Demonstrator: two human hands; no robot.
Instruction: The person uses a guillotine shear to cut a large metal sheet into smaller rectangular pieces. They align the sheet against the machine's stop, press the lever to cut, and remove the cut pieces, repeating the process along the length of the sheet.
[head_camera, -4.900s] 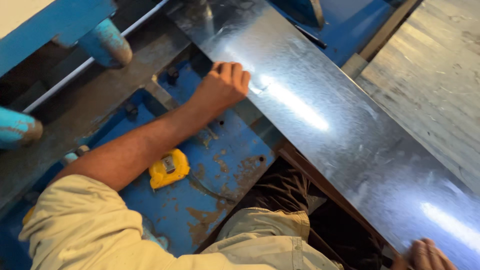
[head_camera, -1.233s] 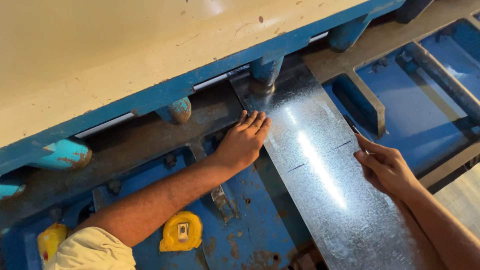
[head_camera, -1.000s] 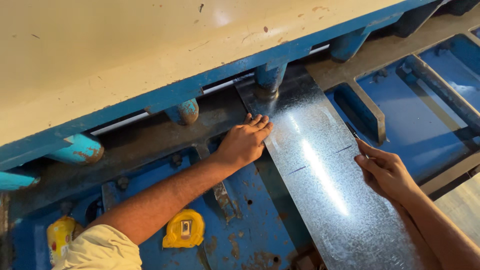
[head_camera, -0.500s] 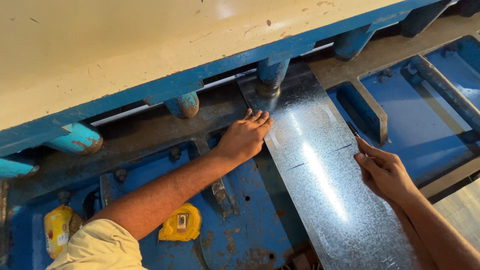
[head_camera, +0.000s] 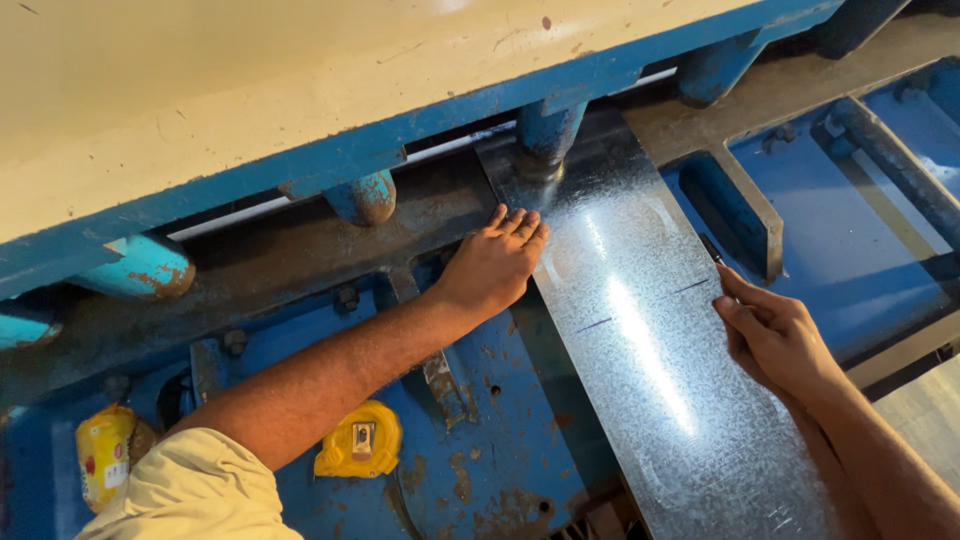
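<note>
Feeding sheet (head_camera: 650, 340) toward shear (head_camera: 300, 110) at 12 o'clock; left hand (head_camera: 495, 265) pressing flat, open; right hand (head_camera: 775, 335) pinching edge at 3 o'clock; needing marks aligned under blade.

Left arm: a cream, light-beige sleeve (head_camera: 190, 490) is rolled or pushed up to about the elbow, its cloth bunched in soft folds; the forearm below it is bare. Left hand (head_camera: 492, 268): bare, no glove, ring or watch visible. Right hand (head_camera: 778, 338): likewise bare, with the forearm uncovered to the frame edge. Fingers (head_camera: 524, 226) unadorned, with short nails.
</note>
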